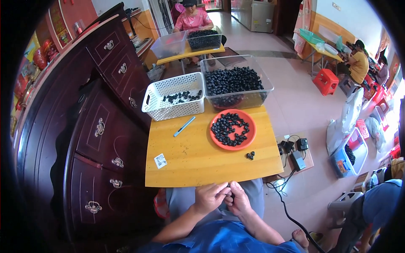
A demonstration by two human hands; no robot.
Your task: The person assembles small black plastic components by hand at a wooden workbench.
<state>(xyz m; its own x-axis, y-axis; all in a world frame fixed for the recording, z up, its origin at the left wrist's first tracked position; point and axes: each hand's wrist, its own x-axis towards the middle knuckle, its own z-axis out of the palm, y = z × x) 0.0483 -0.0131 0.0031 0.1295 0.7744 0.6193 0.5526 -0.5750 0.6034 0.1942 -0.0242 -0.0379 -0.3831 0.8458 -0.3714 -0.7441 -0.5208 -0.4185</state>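
Just past the table's near edge, above my lap, my two hands meet. My left hand [208, 198] is closed in a pinch, with a thin dark sliver showing at its fingertips; its kind is too small to make out. My right hand [239, 200] pinches a small black part [229, 185], mostly hidden by the fingers. On the table, an orange-red plate [252, 137] holds many small black ring-like parts [223, 123]. A few loose black parts [250, 155] lie beside it. To the left are a light-blue pen-shaped tool [184, 126] and a white printed label [160, 160].
A white perforated basket [168, 113] and a clear bin [257, 99] of black parts stand at the table's far side. Dark drawers [101, 139] rise on the left. Power adapters [298, 160] and cables lie right. Other people sit at the back and right.
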